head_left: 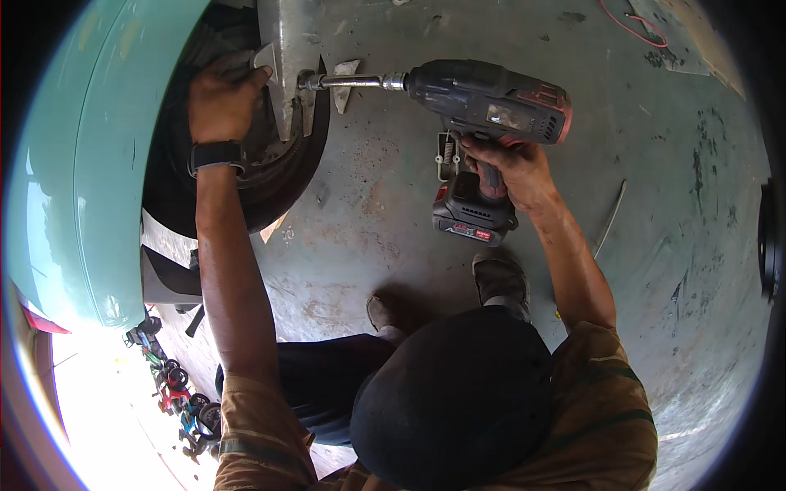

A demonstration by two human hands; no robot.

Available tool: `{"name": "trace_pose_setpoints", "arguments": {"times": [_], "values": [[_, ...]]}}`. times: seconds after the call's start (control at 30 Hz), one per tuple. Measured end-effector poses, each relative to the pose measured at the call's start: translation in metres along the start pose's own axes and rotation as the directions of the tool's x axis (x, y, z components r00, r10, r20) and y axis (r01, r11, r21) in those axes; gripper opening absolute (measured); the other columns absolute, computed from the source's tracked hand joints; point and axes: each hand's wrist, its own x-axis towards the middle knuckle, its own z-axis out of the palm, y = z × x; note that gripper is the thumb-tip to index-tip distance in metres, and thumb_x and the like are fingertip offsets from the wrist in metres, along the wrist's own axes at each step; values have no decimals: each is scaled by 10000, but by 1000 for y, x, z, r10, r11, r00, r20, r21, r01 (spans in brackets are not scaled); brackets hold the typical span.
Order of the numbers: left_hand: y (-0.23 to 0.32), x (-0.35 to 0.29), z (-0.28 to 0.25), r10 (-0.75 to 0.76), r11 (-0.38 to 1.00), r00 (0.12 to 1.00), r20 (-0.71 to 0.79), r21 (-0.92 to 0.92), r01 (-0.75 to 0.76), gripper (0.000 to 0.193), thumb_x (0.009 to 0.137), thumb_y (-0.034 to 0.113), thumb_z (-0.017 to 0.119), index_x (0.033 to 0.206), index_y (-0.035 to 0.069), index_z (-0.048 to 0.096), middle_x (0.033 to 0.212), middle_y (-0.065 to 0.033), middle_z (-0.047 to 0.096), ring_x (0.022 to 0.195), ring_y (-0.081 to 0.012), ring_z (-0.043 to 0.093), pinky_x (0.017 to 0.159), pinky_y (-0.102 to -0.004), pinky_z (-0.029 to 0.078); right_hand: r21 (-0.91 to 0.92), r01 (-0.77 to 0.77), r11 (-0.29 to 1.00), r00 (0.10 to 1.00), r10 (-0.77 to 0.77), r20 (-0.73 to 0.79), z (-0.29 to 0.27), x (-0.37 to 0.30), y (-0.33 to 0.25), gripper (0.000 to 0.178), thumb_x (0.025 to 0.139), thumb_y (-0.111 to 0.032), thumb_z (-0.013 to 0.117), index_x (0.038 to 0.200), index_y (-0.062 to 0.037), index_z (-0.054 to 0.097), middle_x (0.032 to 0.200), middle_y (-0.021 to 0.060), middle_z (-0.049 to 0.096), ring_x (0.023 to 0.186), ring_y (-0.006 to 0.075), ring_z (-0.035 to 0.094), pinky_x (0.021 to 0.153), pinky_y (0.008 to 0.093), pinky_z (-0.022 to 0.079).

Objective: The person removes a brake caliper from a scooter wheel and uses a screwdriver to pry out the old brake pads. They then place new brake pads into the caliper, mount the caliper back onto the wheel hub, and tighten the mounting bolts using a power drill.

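Note:
My right hand [509,168] is wrapped round the handle of a black and red cordless impact wrench [483,94], its battery [471,213] at the bottom. From its nose a chrome extension bar [356,81] runs left to a socket [308,79], which meets the side of a tapered grey metal arm [286,74]. My left hand [221,102], with a dark band at the wrist, is closed at the arm's left side, thumb against a small grey metal piece [265,59]. Its other fingers are partly lost in shadow. A black tyre [307,176] surrounds this spot.
A pale green vehicle body panel [90,164] rises on the left. A metal bracket with a spring [446,155] lies beneath the wrench. A thin rod [610,221] lies on the grey floor at right, a red cord [643,29] farther off. Several motorbikes [184,397] stand outside, lower left.

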Motion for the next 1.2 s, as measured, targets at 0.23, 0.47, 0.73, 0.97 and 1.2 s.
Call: {"name": "trace_pose_setpoints", "arguments": {"times": [0.23,0.47,0.73,0.97,1.2], "values": [[9,0,1,-115,993,993,37,-3,115,445,769,224,790,1136,-12,700,1021,-165,744,887,-211,719,813,-316,547,-27,-28,999,999,28,15,-1,2,3,154,847,-74,746,976,-19,682,784,30,638,653,113,581,582,272,469],[7,-1,1,-125,992,992,24,-14,125,445,770,203,792,1152,-3,698,1020,-168,745,871,-184,720,787,-310,558,28,-92,995,995,91,47,-4,3,6,219,835,-125,770,1011,-24,685,809,29,655,665,106,595,591,257,482],[6,1,1,-112,994,994,11,21,112,484,755,232,811,1161,-4,694,999,-167,744,867,-204,722,735,-313,578,116,-145,983,989,141,46,-6,4,14,229,829,-130,782,1008,-31,679,844,33,669,681,101,605,599,251,499],[-2,6,3,-126,990,991,48,-60,129,472,771,165,806,1179,-29,668,1041,-165,732,873,-206,716,703,-314,604,191,-178,965,984,178,20,-1,1,16,249,831,-126,783,1027,-17,677,874,36,683,664,101,607,585,247,499],[-5,7,4,-146,982,986,85,-110,155,470,778,159,802,1182,-35,660,1061,-168,726,900,-214,711,701,-318,608,153,-162,975,986,168,-22,-2,4,13,249,824,-109,781,1031,-16,679,862,33,681,657,100,603,569,240,488]]}}
